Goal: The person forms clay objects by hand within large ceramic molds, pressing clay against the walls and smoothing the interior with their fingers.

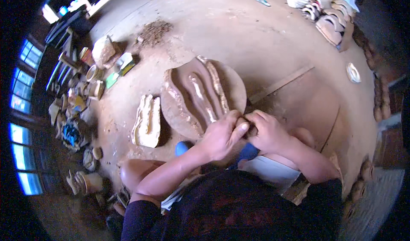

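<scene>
My left hand (pixel 223 134) and my right hand (pixel 269 132) meet in front of my body, fingers curled around a small dark brown lump that looks like clay (pixel 252 130). The fingers mostly hide it. Just beyond the hands is a round board (pixel 235 83) on the floor. On it rests a brown, wavy-edged mould (pixel 181 83), with a long groove and a pale raised strip along the middle. To its left lies a smaller cream-coloured mould piece (pixel 147 123) of similar shape, apart from the board.
A wooden strip (pixel 282 83) lies right of the board. Brown crumbs (pixel 154 32) are heaped farther off. Pots, a pale block (pixel 103 51) and clutter line the left side. Arched pieces (pixel 329 25) are stacked far right, and a white ring-shaped thing (pixel 352 72) lies nearer.
</scene>
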